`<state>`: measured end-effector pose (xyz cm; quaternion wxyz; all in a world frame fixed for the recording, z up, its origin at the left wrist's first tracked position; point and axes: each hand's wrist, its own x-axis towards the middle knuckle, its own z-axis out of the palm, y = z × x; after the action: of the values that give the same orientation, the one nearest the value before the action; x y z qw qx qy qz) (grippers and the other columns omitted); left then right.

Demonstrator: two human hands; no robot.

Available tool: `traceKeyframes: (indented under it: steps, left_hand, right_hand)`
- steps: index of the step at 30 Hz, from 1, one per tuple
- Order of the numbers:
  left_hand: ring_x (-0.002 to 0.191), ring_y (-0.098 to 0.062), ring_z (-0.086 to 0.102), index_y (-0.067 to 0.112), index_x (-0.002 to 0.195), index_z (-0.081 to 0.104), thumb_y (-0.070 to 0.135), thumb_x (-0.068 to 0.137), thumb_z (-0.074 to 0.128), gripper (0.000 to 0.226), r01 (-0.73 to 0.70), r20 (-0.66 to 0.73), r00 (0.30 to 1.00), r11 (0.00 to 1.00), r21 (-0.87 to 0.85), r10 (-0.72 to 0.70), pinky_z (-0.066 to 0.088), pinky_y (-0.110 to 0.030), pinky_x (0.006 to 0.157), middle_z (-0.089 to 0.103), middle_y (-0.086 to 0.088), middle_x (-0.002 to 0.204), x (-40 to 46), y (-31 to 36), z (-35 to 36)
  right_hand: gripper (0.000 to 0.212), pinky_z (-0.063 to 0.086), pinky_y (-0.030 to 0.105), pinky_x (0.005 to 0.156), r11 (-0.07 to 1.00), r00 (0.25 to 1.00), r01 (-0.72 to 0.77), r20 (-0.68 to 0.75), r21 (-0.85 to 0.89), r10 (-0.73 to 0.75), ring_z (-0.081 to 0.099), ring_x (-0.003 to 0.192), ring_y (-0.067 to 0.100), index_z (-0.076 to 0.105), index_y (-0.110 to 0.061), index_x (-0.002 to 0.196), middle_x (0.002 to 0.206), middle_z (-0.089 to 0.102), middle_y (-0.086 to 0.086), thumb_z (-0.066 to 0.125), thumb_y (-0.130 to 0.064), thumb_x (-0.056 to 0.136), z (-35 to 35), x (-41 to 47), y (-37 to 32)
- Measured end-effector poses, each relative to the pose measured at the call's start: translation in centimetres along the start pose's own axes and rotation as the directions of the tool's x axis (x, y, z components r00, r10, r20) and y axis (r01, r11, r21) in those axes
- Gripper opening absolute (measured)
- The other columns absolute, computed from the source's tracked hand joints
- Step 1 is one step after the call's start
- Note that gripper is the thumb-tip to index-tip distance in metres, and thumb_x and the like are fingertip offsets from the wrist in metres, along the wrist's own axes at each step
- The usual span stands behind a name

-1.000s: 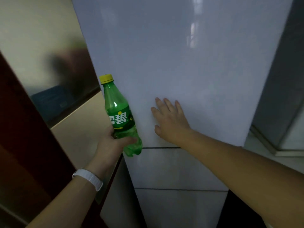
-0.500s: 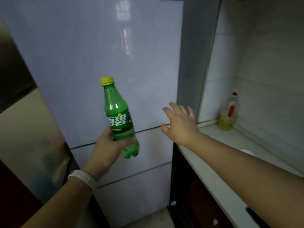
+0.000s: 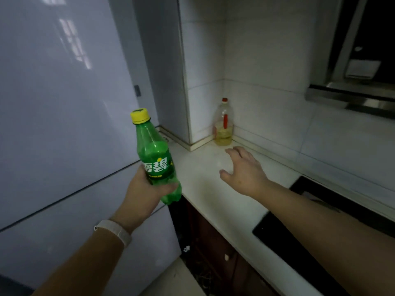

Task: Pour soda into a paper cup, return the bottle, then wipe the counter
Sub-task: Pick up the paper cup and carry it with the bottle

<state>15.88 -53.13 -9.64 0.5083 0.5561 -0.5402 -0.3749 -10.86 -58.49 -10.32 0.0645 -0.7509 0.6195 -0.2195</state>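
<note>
While the pale glossy refrigerator point(image 3: 64, 124) fills the left of the view, a white counter point(image 3: 213, 199) runs along the tiled wall to its right, with a black cooktop point(image 3: 299, 221) set into it. Above the counter the right hand point(image 3: 243, 169) hovers palm down, fingers spread and empty. The left hand point(image 3: 145, 189) wraps around the lower part of a green soda bottle point(image 3: 157, 159), held upright before the refrigerator, with yellow cap on, green label with white characters, and liquid partway up.
</note>
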Motion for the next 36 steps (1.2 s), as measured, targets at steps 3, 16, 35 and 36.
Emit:
traceKeyframes:
  steps: [3, 16, 35, 36]
  left_hand:
    - [0.088, -0.019, 0.072, 0.007, 0.110, 0.064, 0.003, 0.061, 0.090, 0.055, 0.021, 0.096, 0.995, 1.000, 0.012, -0.022, 0.057, -0.030, 0.073, 0.075, -0.007, 0.098, 2.9, -1.0, 5.0]
    - [0.102, -0.029, 0.069, 0.017, 0.117, 0.062, 0.031, 0.037, 0.090, 0.086, 0.203, 0.118, 0.970, 0.976, 0.078, -0.212, 0.053, -0.056, 0.093, 0.073, -0.004, 0.109, 12.2, -8.3, 20.5]
    - [0.095, -0.017, 0.066, 0.015, 0.118, 0.062, 0.011, 0.058, 0.089, 0.067, 0.306, 0.231, 0.905, 0.924, 0.229, -0.357, 0.046, -0.024, 0.071, 0.071, 0.001, 0.105, 20.2, -17.7, 24.9]
    - [0.095, -0.016, 0.066, 0.016, 0.118, 0.062, 0.013, 0.056, 0.088, 0.068, 0.305, 0.248, 0.899, 0.923, 0.234, -0.360, 0.046, -0.024, 0.071, 0.070, 0.002, 0.104, 20.9, -18.2, 24.9]
  right_hand:
    - [0.071, 0.031, 0.038, 0.108, 0.994, 0.995, -0.100, 0.026, 0.052, 0.099, 0.032, 0.134, 0.024, 0.032, -0.020, 0.145, 0.149, 0.032, 0.003, 0.057, -0.047, 0.085, 0.8, 0.3, 4.9]
    - [0.076, 0.036, 0.043, 0.105, 0.905, 0.928, -0.359, 0.192, 0.227, 0.320, 0.035, 0.132, 0.029, 0.032, -0.018, 0.145, 0.147, 0.033, 0.006, 0.064, -0.047, 0.083, 6.2, 3.3, 19.6]
    - [0.085, 0.046, 0.036, 0.094, 0.659, 0.811, -0.583, 0.291, 0.476, 0.507, 0.047, 0.119, 0.016, 0.034, -0.024, 0.136, 0.128, 0.043, -0.006, 0.080, -0.038, 0.066, 16.9, 7.0, 22.3]
    - [0.091, 0.046, 0.037, 0.095, 0.618, 0.787, -0.612, 0.302, 0.493, 0.538, 0.047, 0.120, 0.017, 0.030, -0.025, 0.139, 0.131, 0.042, -0.006, 0.081, -0.039, 0.065, 17.7, 7.4, 22.0]
